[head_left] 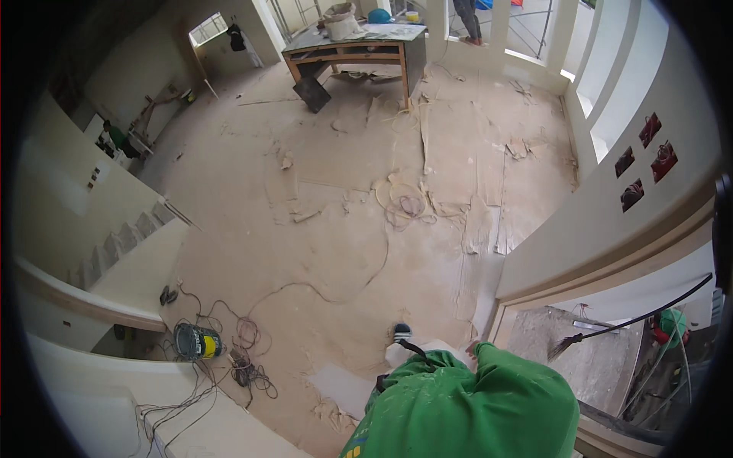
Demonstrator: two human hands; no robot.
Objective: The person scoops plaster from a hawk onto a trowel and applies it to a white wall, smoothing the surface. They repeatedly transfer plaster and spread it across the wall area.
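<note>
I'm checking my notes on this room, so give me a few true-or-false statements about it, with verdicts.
1. A blue helmet rests on the desk. True.
2. The right hand is gripping the dark bucket. False: they are well apart; the hand is nearer the wooden frame.
3. The right wall has four red electrical boxes. True.
4. The bucket's bright patch is pink. False: it is yellow.
5. The sleeve by the right hand is green. True.
6. The floor has no cables on it. False: a coiled cable lies near its middle, with more around the bucket.
</note>
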